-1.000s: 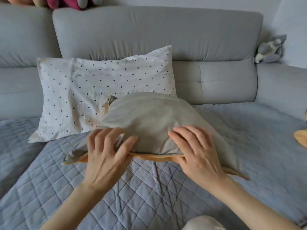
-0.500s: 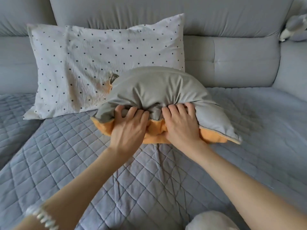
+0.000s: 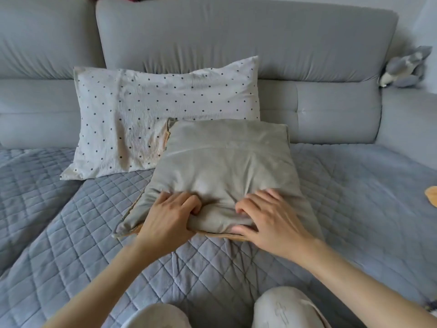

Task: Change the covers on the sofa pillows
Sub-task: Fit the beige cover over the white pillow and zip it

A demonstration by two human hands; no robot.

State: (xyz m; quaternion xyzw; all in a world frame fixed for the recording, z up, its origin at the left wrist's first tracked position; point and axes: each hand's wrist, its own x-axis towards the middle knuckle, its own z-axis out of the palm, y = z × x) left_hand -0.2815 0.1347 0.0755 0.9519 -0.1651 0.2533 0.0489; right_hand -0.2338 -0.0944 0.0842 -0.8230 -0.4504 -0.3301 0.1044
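Both hands, left hand (image 3: 169,215) and right hand (image 3: 267,220), are bunched on the grey cover (image 3: 224,162), frame centre; the orange lining (image 3: 224,235) should be tucked evenly.

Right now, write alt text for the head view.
Both hands, left and right, grip the near edge of a grey pillow on a quilted sofa cover. A dotted pillow leans behind it.

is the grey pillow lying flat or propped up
Lying flat. The grey pillow rests on the quilt; only the dotted pillow leans on the backrest.
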